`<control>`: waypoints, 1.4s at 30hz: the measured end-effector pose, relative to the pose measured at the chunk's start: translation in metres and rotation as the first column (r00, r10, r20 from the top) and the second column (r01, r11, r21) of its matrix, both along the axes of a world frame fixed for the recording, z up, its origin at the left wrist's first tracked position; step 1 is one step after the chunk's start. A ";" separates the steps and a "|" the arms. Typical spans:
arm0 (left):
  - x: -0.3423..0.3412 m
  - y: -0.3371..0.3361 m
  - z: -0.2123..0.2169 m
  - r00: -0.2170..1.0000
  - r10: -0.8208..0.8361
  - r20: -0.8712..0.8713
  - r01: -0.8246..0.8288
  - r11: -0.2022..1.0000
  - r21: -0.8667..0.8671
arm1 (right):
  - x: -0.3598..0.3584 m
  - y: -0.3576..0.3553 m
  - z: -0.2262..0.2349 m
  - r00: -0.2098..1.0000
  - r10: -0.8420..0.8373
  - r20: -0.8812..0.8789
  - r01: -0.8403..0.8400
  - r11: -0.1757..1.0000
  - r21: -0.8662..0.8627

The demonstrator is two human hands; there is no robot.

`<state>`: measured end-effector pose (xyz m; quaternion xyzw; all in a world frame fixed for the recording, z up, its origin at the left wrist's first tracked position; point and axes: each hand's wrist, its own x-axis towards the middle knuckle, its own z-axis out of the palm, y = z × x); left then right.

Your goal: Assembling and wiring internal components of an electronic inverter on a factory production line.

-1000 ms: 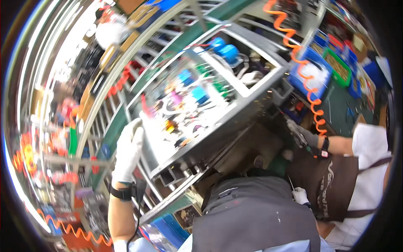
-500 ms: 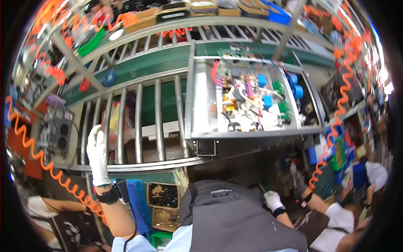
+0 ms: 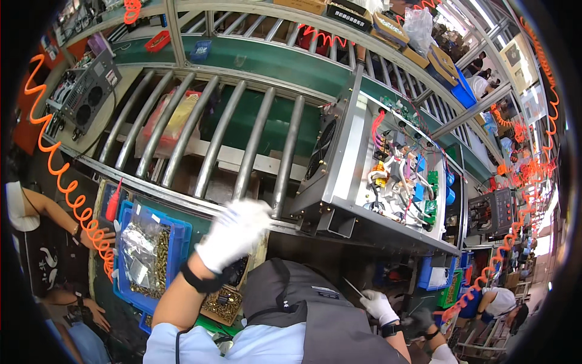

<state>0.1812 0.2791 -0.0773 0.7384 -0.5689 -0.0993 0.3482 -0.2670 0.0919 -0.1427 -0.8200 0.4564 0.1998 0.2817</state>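
My left hand (image 3: pixel 235 235), in a white glove, is over the conveyor's near rail, close to the lower ends of the rollers; motion blur smears its fingers. Low at the right, beside my dark apron, my gloved right hand (image 3: pixel 379 307) is closed around a thin metal rod (image 3: pixel 352 287) that points up and left; its handle end is hidden in the fingers. Ahead, an open metal equipment chassis (image 3: pixel 345 176) rests on the rollers. Inside it are wires, green boards and blue cylindrical parts (image 3: pixel 450 188). Neither hand touches the chassis.
Left of my left forearm stands a blue bin (image 3: pixel 121 273) with brass screws and plastic bags. A red-handled tool (image 3: pixel 113 203) stands by it. Metal rollers (image 3: pixel 212 139) run left of the chassis. Orange coiled hoses (image 3: pixel 60 176) hang at both sides. Co-workers' hands (image 3: pixel 97 238) show at left and right.
My left hand has moved right from above the left rollers to the rail near the chassis. The view has turned, so the chassis appears tilted. My right hand stays low beside the apron.
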 end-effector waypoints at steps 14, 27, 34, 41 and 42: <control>-0.009 0.121 -0.074 0.956 -0.278 -0.089 0.259 0.669 0.696 | 0.077 -0.009 0.027 0.942 -0.001 0.335 -0.031 0.995 0.090; 0.028 -0.129 0.010 0.900 -0.008 0.435 0.020 1.000 -0.024 | -0.088 -0.128 0.139 0.364 -0.531 0.765 0.811 0.585 0.021; 0.072 -0.342 0.098 0.849 -0.124 0.514 -0.038 0.956 0.292 | -0.054 -0.357 0.162 0.762 0.096 0.640 0.417 0.683 -0.599; 0.079 -0.497 0.184 0.860 -0.088 0.502 -0.346 0.622 0.702 | 0.023 -0.577 0.201 0.995 -0.083 -0.060 0.048 0.894 -0.446; 0.073 -0.506 0.183 0.871 0.015 0.492 -0.402 0.599 0.693 | 0.033 -0.592 0.190 0.985 -0.128 0.114 0.167 0.865 -0.473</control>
